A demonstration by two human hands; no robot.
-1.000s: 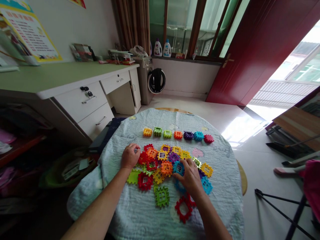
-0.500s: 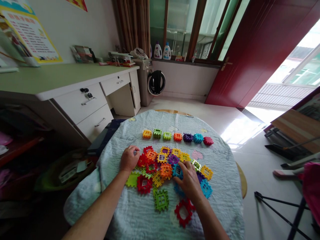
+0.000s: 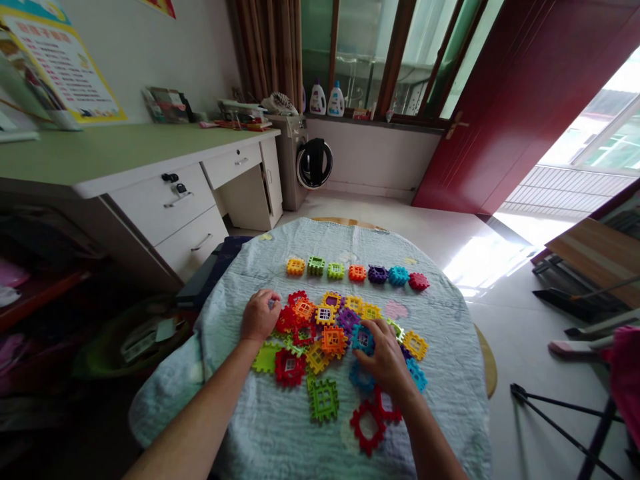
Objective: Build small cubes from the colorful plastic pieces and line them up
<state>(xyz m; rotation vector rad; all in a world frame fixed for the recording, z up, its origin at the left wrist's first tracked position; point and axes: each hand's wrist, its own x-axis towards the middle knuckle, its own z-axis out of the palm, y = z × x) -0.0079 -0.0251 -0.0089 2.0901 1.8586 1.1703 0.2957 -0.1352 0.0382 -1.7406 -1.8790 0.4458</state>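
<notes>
Loose plastic interlocking building pieces with notched edges lie in a pile on the cloth. My left hand [image 3: 261,315] rests at the pile's left edge, fingers curled in, beside a red piece [image 3: 286,320]; what it holds, if anything, is hidden. Thumb and fingers of my right hand [image 3: 387,351] are on a blue window piece [image 3: 363,339] at the right of the pile. Close by are a purple piece [image 3: 348,320] and an orange window piece [image 3: 333,341]. A green piece [image 3: 324,400] and a red frame piece [image 3: 367,427] lie nearer me.
Behind the pile, several assembled blocks stand in a row, from a yellow block [image 3: 295,267] to a red block [image 3: 419,281]. A pale blue cloth [image 3: 420,427] covers the round table. A desk [image 3: 150,153] stands left; a folding stand [image 3: 555,403] is at right.
My right hand has shifted slightly right with the blue window piece, away from the orange one. More of a red piece beside its wrist shows. My left hand stays put.
</notes>
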